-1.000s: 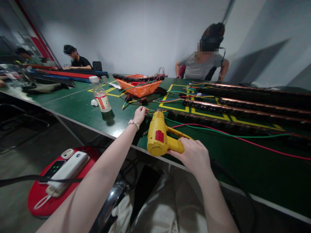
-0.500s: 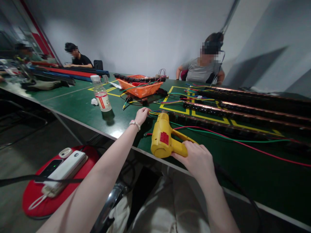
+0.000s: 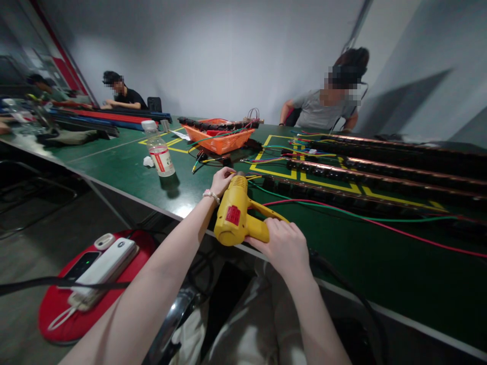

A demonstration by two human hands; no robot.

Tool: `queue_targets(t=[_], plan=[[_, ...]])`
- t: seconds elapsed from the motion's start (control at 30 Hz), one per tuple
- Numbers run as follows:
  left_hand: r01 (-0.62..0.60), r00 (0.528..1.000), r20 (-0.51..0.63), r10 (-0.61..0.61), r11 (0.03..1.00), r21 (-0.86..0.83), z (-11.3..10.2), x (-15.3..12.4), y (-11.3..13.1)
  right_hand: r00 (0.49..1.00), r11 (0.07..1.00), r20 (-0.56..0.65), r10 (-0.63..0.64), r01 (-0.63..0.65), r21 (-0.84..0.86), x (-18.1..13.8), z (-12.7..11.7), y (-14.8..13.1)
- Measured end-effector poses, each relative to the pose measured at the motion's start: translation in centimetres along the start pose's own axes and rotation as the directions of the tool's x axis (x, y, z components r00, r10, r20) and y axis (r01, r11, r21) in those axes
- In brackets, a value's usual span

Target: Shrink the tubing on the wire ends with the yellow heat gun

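My right hand [image 3: 283,243] is wrapped round the handle of a yellow heat gun [image 3: 233,210] with a red label. The gun's nozzle points away from me, towards a bundle of coloured wires [image 3: 255,177] at the end of a long dark strip [image 3: 323,192]. My left hand [image 3: 222,181], with a bracelet at the wrist, is closed on the wire ends just left of the nozzle. The gun partly hides those fingers and the wires. Loose green and red wires [image 3: 304,201] run over the table to the right of the gun.
On the green table [image 3: 122,167] stand a bottle [image 3: 162,157] and an orange basket [image 3: 220,141] holding dark parts. More copper-edged strips [image 3: 380,175] lie at the right. A co-worker [image 3: 319,109] sits across. A red stool [image 3: 57,314] carrying a white power bank [image 3: 108,263] is at lower left.
My right hand has moved the heat gun left, so its nozzle is now close beside my left hand. The left hand stays at the wires. The co-worker across has shifted slightly right.
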State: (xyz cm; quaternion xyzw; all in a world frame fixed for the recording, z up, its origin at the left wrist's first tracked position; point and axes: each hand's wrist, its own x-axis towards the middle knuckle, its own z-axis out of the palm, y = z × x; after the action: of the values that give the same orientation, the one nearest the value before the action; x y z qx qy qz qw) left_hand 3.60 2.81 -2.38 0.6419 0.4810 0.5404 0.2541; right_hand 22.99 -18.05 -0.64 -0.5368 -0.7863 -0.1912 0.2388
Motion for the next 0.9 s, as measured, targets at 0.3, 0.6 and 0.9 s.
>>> queue_targets(t=[0.3,0.6,0.9], plan=[[-0.054,0.998,-0.023,0.056,0.996,0.078,0.0,-0.7,1.0,0.999,0.998,0.047,-0.026,0.023,0.058,0.0,-0.2,2.2],[0.012,0.997,-0.073,-0.018,0.997,-0.079,0.4,-0.8,1.4,0.999,0.999,0.011,0.031,-0.03,-0.023,-1.4,-0.9,4.9],[0.037,0.981,-0.189,-0.037,0.999,-0.006,0.3,-0.5,1.0,0.999,0.999,0.03,0.031,-0.029,-0.038,-1.8,-1.4,4.1]])
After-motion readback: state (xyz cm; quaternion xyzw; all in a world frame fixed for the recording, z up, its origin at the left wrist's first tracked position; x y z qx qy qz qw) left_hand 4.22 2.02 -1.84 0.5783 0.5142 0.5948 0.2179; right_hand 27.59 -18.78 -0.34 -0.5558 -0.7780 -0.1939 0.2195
